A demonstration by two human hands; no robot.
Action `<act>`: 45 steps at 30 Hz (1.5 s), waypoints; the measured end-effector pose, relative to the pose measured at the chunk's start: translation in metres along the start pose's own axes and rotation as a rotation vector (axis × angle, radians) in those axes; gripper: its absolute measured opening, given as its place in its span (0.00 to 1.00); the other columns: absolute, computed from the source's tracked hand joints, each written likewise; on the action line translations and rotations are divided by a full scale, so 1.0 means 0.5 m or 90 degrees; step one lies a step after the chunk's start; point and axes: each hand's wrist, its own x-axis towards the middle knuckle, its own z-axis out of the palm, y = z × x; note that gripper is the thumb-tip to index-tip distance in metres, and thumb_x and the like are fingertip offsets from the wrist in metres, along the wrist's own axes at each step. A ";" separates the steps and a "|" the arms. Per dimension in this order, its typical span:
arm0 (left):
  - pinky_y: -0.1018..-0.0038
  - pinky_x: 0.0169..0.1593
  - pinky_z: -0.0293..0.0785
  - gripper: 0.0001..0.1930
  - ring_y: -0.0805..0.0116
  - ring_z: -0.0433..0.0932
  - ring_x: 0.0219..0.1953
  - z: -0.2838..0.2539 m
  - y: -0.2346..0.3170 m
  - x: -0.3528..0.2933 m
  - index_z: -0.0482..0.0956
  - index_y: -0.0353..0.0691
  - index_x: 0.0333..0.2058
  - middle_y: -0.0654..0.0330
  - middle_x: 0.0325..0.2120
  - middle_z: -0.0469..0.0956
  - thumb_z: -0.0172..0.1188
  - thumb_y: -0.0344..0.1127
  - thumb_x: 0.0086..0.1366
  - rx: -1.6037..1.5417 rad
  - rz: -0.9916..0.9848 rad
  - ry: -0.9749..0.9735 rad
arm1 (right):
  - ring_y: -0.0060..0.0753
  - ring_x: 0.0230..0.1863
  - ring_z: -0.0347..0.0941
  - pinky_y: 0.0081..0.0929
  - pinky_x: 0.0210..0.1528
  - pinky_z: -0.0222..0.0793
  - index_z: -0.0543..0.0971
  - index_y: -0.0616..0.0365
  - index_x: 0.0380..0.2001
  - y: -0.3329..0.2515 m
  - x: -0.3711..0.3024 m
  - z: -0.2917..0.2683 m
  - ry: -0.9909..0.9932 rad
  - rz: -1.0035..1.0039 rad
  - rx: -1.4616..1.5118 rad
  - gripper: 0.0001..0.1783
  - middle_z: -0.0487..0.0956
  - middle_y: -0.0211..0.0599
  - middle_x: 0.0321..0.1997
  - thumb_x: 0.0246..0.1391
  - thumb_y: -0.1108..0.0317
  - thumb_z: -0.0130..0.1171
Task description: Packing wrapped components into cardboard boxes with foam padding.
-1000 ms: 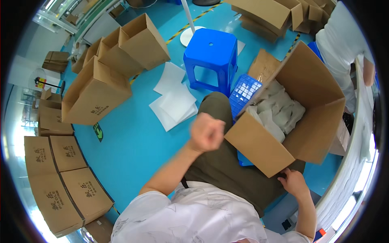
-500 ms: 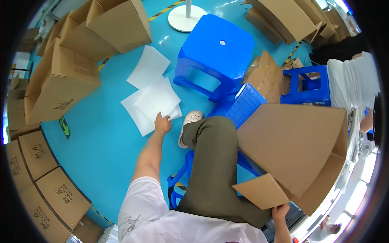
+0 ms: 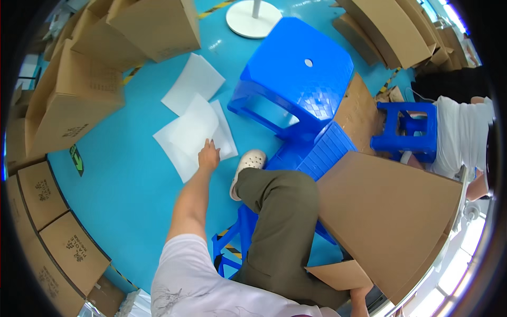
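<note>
My left hand (image 3: 209, 157) reaches down to the floor, its fingers closed at the near edge of a thin white sheet (image 3: 193, 127). That sheet curls slightly and lies over others like it; another white sheet (image 3: 193, 84) rests just beyond. At the lower right, my right hand (image 3: 360, 296) grips a small flap (image 3: 343, 273) of a large brown cardboard box (image 3: 385, 211). The box is tilted beside my right leg, and its opening is turned out of sight. My right fingertips are partly hidden by the flap.
A blue stool (image 3: 296, 68) stands ahead, with a blue plastic basket (image 3: 330, 150) against it. Open cartons (image 3: 74, 105) line the left, near closed cartons (image 3: 74, 245). A white round base (image 3: 252, 21) stands far off. Another person's white sleeve (image 3: 459, 132) shows at right, beside a smaller blue stool (image 3: 406, 127).
The top white sheet has shifted and bent under my left hand. The large box has tipped, so its inside no longer shows. My right hand has moved slightly down and left with the flap.
</note>
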 end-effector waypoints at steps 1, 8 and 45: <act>0.52 0.57 0.74 0.26 0.44 0.74 0.58 -0.032 -0.017 -0.023 0.71 0.42 0.63 0.42 0.62 0.66 0.60 0.43 0.68 -0.019 0.095 0.186 | 0.53 0.47 0.81 0.43 0.50 0.75 0.83 0.57 0.48 0.015 0.001 0.003 -0.001 -0.025 0.007 0.22 0.85 0.47 0.43 0.58 0.53 0.61; 0.60 0.37 0.80 0.12 0.49 0.81 0.33 -0.279 0.068 -0.375 0.84 0.39 0.43 0.51 0.32 0.80 0.64 0.22 0.61 -0.194 0.332 0.685 | 0.52 0.50 0.81 0.45 0.53 0.74 0.83 0.54 0.49 0.053 0.159 0.088 0.090 -0.216 0.049 0.21 0.85 0.45 0.46 0.58 0.54 0.60; 0.57 0.51 0.74 0.21 0.42 0.77 0.47 -0.360 0.950 -0.861 0.78 0.42 0.51 0.42 0.40 0.76 0.51 0.19 0.59 -0.032 0.633 0.315 | 0.52 0.49 0.81 0.46 0.49 0.77 0.82 0.60 0.44 -0.173 -0.002 -0.116 -0.289 -0.300 -0.053 0.20 0.85 0.47 0.42 0.62 0.53 0.60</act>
